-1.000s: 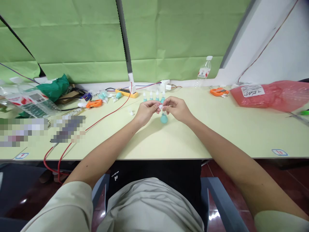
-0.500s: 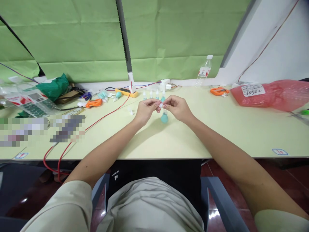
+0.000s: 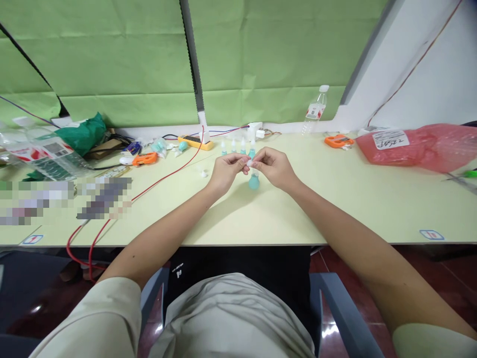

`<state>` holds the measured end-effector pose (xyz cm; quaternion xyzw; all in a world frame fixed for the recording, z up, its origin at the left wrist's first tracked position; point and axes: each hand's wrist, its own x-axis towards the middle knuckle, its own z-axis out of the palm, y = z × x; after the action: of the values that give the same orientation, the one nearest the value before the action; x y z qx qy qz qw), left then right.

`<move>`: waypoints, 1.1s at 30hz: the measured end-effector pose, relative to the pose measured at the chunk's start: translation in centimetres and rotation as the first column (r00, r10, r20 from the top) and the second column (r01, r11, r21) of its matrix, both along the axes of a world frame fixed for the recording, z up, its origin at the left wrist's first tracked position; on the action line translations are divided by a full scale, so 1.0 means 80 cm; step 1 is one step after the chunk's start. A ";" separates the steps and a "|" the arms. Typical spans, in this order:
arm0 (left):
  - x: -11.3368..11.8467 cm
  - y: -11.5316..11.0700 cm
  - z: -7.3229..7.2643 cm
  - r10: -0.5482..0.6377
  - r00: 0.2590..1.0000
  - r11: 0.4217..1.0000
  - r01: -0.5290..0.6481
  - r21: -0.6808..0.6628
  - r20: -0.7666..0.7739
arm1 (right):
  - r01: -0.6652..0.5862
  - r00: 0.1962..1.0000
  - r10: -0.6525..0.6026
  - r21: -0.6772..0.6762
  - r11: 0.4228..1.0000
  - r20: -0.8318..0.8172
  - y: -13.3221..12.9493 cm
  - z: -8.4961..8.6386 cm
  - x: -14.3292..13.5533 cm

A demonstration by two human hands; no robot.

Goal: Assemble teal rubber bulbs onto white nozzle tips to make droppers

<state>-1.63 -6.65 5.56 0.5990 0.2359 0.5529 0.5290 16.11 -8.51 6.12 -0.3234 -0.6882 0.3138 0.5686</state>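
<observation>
My left hand (image 3: 225,170) and my right hand (image 3: 274,166) meet over the middle of the table, fingertips pinched together. Between them is a small white plastic piece (image 3: 249,163), mostly covered by the fingers. Just below the fingertips shows a teal rubber bulb (image 3: 254,182) with a pale neck; whether it touches the hands or rests on the table I cannot tell. Behind the hands stand several small teal bulbs with white tips (image 3: 233,146) in a row. A little white part (image 3: 203,173) lies left of my left hand.
A red cable (image 3: 167,175) crosses the table on the left. Along the back are a yellow multimeter (image 3: 195,142), orange tools (image 3: 145,159) and an upright water bottle (image 3: 315,110). A red plastic bag (image 3: 417,146) lies at right, large bottles (image 3: 48,154) at left.
Both hands stay in nearly the same place; the fingers have shifted very slightly around the white piece. Nothing else has visibly moved.
</observation>
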 end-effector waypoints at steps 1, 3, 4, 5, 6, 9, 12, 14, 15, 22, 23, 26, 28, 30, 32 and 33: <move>0.000 0.000 0.000 -0.015 1.000 1.000 0.016 -0.012 0.013 | -0.008 1.000 0.008 0.000 1.000 -0.006 -0.001 0.001 -0.001; 0.001 0.001 0.000 -0.045 0.998 0.999 0.046 -0.030 0.038 | -0.025 0.999 0.025 0.001 1.000 -0.024 -0.002 0.004 -0.002; 0.001 0.001 0.000 -0.055 0.998 0.998 0.056 -0.034 0.043 | -0.035 0.999 0.035 -0.003 0.999 -0.033 -0.003 0.005 -0.002; 0.000 0.001 0.001 -0.060 0.997 0.997 0.061 -0.035 0.042 | -0.045 0.998 0.044 -0.011 0.999 -0.039 -0.004 0.007 -0.002; 0.000 0.001 0.001 -0.062 0.997 0.997 0.063 -0.035 0.038 | -0.055 0.998 0.054 -0.025 0.998 -0.040 -0.005 0.009 -0.002; -0.001 0.001 0.003 -0.079 0.996 0.996 0.080 -0.041 0.034 | -0.080 0.996 0.077 -0.067 0.995 -0.038 -0.005 0.013 -0.001; -0.001 0.001 0.004 -0.131 0.989 0.988 0.136 -0.075 0.071 | -0.090 0.995 0.087 -0.062 0.994 -0.046 -0.003 0.015 0.002; -0.001 0.001 0.005 -0.155 0.984 0.982 0.164 -0.090 0.092 | -0.084 0.996 0.083 -0.044 0.995 -0.042 -0.001 0.015 0.004; -0.001 0.002 0.005 -0.160 0.982 0.981 0.169 -0.091 0.098 | -0.080 0.996 0.079 -0.040 0.996 -0.038 -0.001 0.015 0.004; -0.003 0.005 0.001 -0.095 0.995 0.994 0.096 -0.042 0.037 | -0.046 0.998 0.043 -0.079 0.996 -0.035 -0.006 0.013 0.001; -0.003 0.005 0.002 -0.073 0.997 0.997 0.074 -0.021 0.017 | -0.043 0.998 0.039 -0.084 0.996 -0.041 -0.006 0.013 0.001; -0.003 0.001 0.004 -0.032 0.999 0.998 0.033 0.044 -0.029 | -0.042 0.997 0.037 -0.090 0.995 -0.061 -0.004 0.014 0.002; -0.002 -0.002 0.007 -0.029 0.999 0.998 0.031 0.060 -0.037 | -0.037 0.997 0.032 -0.081 0.996 -0.069 -0.002 0.013 0.003; -0.001 -0.003 0.010 -0.034 0.999 0.997 0.036 0.061 -0.030 | -0.021 0.998 0.017 -0.067 0.998 -0.067 0.001 0.013 0.004; 0.001 -0.003 0.011 -0.019 1.000 0.998 0.020 0.055 -0.018 | -0.012 0.998 0.009 -0.046 0.999 -0.056 0.005 0.011 0.005; 0.000 -0.002 0.011 0.007 1.000 0.999 -0.006 0.054 -0.018 | -0.014 0.999 0.012 -0.035 0.999 -0.049 0.008 0.009 0.006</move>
<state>-1.60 -6.80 6.45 0.6174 0.2274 0.5552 0.5087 16.62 -7.87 6.87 -0.3213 -0.6706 0.3372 0.5773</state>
